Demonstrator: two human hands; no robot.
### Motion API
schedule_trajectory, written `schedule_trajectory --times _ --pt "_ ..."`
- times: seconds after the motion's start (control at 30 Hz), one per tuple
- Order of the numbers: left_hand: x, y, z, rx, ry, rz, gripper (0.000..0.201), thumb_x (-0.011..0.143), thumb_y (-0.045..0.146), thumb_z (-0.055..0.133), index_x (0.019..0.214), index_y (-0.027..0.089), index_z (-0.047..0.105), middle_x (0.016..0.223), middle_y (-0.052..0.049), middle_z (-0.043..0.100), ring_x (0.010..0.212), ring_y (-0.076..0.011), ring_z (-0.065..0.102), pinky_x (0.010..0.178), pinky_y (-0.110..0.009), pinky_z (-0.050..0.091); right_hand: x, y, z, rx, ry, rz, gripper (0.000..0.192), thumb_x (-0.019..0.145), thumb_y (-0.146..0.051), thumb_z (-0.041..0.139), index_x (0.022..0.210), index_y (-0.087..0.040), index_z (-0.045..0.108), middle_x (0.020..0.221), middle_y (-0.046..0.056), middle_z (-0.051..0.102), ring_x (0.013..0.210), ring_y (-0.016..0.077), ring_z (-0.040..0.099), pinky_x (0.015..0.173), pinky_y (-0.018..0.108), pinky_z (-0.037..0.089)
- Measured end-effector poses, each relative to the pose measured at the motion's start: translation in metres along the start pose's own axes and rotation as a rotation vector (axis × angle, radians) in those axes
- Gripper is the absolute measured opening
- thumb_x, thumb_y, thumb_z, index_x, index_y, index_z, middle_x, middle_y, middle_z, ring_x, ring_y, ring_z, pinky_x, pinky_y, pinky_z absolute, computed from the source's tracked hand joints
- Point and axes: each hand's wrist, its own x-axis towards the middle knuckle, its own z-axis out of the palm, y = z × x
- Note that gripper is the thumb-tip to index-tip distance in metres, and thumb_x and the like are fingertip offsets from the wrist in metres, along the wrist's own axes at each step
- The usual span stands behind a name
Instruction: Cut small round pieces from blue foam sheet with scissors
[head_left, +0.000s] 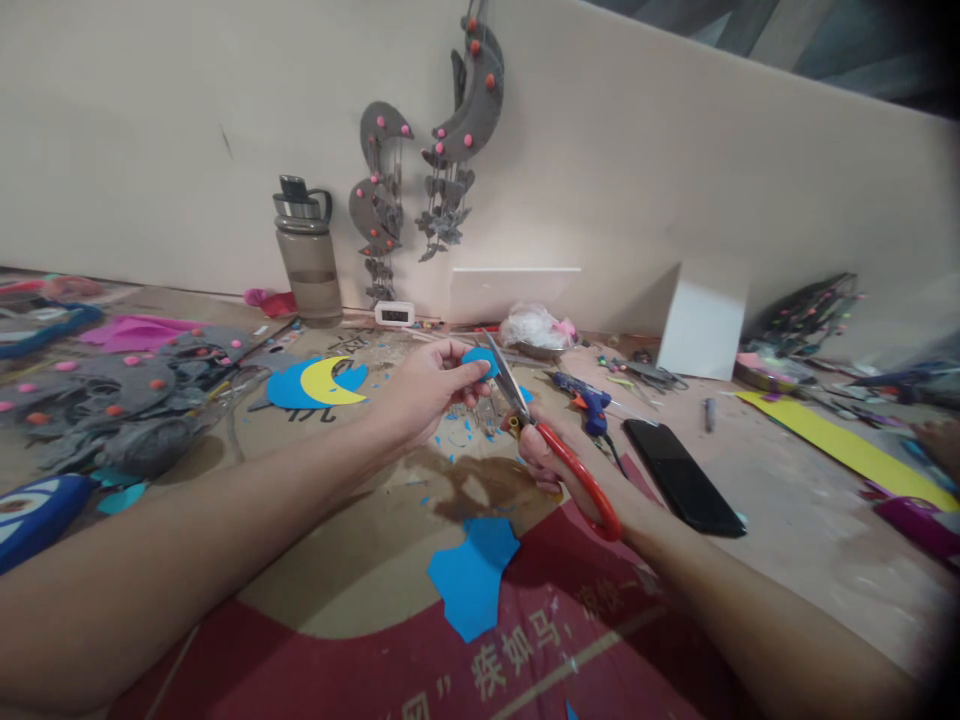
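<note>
Between thumb and fingers, my left hand (439,385) pinches a small blue paper piece (480,358). My right hand (551,455) is closed around red-handled scissors (576,470), whose blades are parted and point up beside the blue piece. Below the hands, a larger blue paper offcut (476,580) lies on the printed cardboard (337,600). Tiny blue scraps (454,430) are scattered under the fingers. Left of my left hand, a yellow paper crescent (319,380) rests on a blue paper shape (283,388).
A blue glue gun (592,405) and a black phone (682,475) lie to the right, near a yellow strip (847,450). A water bottle (306,255) stands at the back. Grey moon decorations (480,100) hang on the wall; more grey felt pieces (112,385) are piled left.
</note>
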Motion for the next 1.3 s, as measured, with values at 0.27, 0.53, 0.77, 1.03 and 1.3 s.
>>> schedule_trajectory --times 0.27,0.53,0.77,1.03,1.3 --pt "0.0003 0.0005 -0.0004 0.056 0.005 0.002 0.014 0.078 0.018 0.072 0.078 0.013 0.058 0.064 -0.002 0.064 0.053 -0.0078 0.055 0.051 -0.021 0.04 -0.001 -0.0013 0.0005 -0.059 0.012 0.011 0.033 0.087 -0.052 0.061 0.09 -0.023 0.046 0.063 -0.008 0.028 0.048 0.0074 0.022 0.042 0.021 0.021" --pt "0.0013 -0.0012 -0.0041 0.101 -0.002 0.005 0.016 0.077 0.021 0.074 0.082 0.014 0.059 0.066 -0.002 0.065 0.053 -0.0079 0.055 0.052 -0.022 0.041 -0.0027 -0.0064 0.0008 -0.091 0.01 0.014 0.032 0.087 -0.052 0.061 0.091 -0.022 0.048 0.062 -0.008 0.03 0.048 0.0074 0.023 0.043 0.021 0.02" --pt "0.0019 -0.003 -0.0056 0.109 0.009 0.009 0.018 0.077 0.021 0.074 0.083 0.014 0.059 0.066 -0.002 0.066 0.053 -0.0084 0.056 0.051 -0.022 0.041 -0.0011 -0.0028 0.0002 -0.065 0.027 0.045 0.033 0.083 -0.05 0.066 0.087 -0.024 0.046 0.06 -0.009 0.03 0.045 0.0069 0.023 0.04 0.021 0.021" --pt "0.0006 0.0006 -0.0025 0.09 0.027 -0.018 0.017 0.077 0.018 0.074 0.08 0.014 0.057 0.064 -0.002 0.065 0.051 -0.0075 0.055 0.051 -0.021 0.041 -0.0018 -0.0013 0.0012 -0.057 0.06 0.055 0.031 0.083 -0.048 0.067 0.093 -0.023 0.05 0.059 -0.009 0.03 0.045 0.0066 0.022 0.04 0.02 0.02" --pt "0.0009 0.0008 -0.0034 0.015 0.009 -0.035 0.018 0.077 0.019 0.075 0.08 0.013 0.058 0.064 -0.002 0.065 0.052 -0.0083 0.058 0.05 -0.02 0.041 -0.0009 0.0009 0.0007 -0.065 0.07 0.062 0.032 0.083 -0.048 0.067 0.094 -0.023 0.052 0.058 -0.01 0.032 0.042 0.0051 0.022 0.038 0.019 0.02"
